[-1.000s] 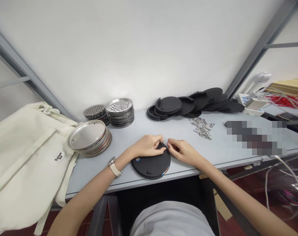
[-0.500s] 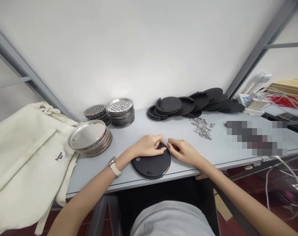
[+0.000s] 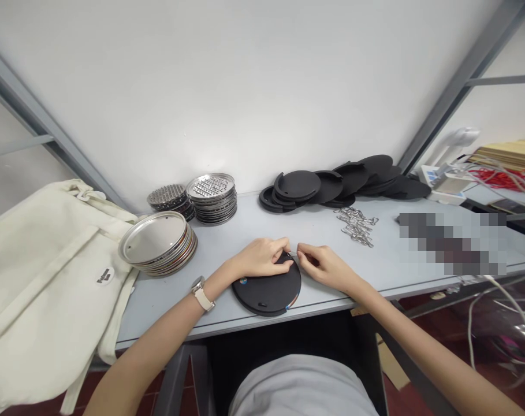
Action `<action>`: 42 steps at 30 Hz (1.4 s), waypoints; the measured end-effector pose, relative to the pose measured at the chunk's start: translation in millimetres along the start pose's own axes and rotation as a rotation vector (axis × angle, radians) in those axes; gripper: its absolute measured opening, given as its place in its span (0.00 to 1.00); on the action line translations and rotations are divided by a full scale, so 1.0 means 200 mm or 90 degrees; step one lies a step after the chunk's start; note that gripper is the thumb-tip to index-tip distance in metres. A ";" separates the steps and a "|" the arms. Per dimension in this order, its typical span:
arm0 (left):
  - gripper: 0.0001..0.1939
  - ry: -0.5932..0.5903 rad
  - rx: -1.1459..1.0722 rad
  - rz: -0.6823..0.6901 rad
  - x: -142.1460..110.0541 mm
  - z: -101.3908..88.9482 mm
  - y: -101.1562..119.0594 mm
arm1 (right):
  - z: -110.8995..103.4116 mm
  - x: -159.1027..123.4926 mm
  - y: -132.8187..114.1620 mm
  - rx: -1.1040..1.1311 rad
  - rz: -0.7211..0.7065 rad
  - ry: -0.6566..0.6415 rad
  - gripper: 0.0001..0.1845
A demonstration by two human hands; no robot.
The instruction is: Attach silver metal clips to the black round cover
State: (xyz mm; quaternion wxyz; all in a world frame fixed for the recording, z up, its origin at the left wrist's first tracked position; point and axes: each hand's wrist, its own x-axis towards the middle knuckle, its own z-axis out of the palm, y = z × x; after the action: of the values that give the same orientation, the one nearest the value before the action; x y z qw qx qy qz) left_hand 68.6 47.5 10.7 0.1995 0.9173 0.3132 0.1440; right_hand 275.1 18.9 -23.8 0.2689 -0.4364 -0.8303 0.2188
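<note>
A black round disc (image 3: 268, 292) lies on the table near its front edge, with a coloured strip along its lower right side. My left hand (image 3: 262, 257) rests over its upper part, thumb and forefinger closing on the disc's far right edge. Just beyond that edge, my right hand (image 3: 320, 266) pinches a thin metal clip (image 3: 293, 253), mostly hidden by the fingertips. Whether the clip is hooked to the disc I cannot tell. To the right lies a pile of similar small metal clips (image 3: 356, 225).
Stacked round metal plates (image 3: 152, 238) and textured metal discs (image 3: 211, 199) stand at the left. More black discs (image 3: 297, 186) lie overlapping along the wall. A cream bag (image 3: 49, 277) hangs over the left side; a white device (image 3: 448, 182) sits at the back right.
My right hand has shifted very slightly right, away from my left fingertips. The black disc and my left hand stay almost still.
</note>
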 end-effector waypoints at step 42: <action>0.10 0.002 -0.009 -0.003 0.00 0.00 0.00 | 0.01 0.00 -0.01 -0.004 -0.001 -0.002 0.11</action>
State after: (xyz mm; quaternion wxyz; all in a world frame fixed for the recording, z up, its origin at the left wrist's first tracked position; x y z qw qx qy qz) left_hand 69.0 48.7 10.1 0.2056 0.9149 0.3147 0.1471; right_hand 273.6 17.6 -23.8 0.2661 -0.4360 -0.8319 0.2167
